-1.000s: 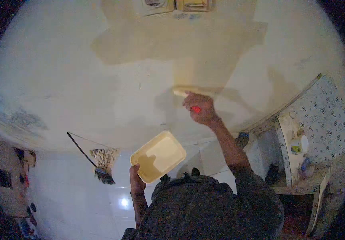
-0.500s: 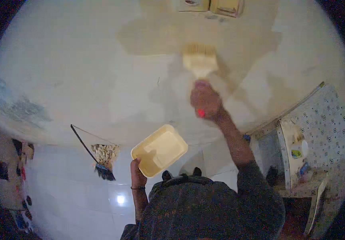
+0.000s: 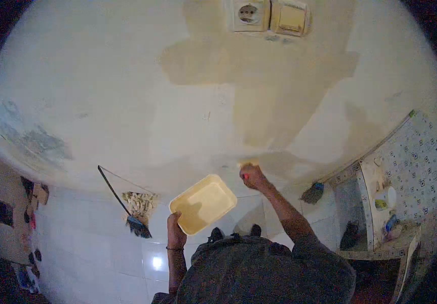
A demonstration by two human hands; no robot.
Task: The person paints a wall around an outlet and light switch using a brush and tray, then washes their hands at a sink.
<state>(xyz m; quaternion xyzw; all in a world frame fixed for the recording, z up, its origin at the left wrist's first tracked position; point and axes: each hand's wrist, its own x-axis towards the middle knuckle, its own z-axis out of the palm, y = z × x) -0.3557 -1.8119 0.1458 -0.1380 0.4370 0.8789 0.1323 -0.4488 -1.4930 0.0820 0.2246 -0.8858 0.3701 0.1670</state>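
My left hand (image 3: 176,230) grips the lower left rim of a shallow cream tub (image 3: 192,189), tilted in front of the wall; pale paint seems to lie inside. Low on the wall (image 3: 127,101), my right hand (image 3: 254,177) is closed round a wide paintbrush (image 3: 248,163). Only a yellowish part of the brush and its red handle end show; the hand hides the rest. Above the brush runs a darker, wet-looking beige patch (image 3: 279,101) up to a socket (image 3: 249,14) and a light switch (image 3: 290,19).
A long-handled broom or dustpan (image 3: 136,223) leans at the left, beside a pile of pale scraps (image 3: 140,202). At the right stands a patterned shelf unit (image 3: 403,177) with a white container (image 3: 385,197). A dark bundle (image 3: 312,193) lies at the wall's foot.
My right hand has moved the brush down the wall, from beneath the switch to near the floor. A beige strip now shows along that path. My left hand still holds the tub.
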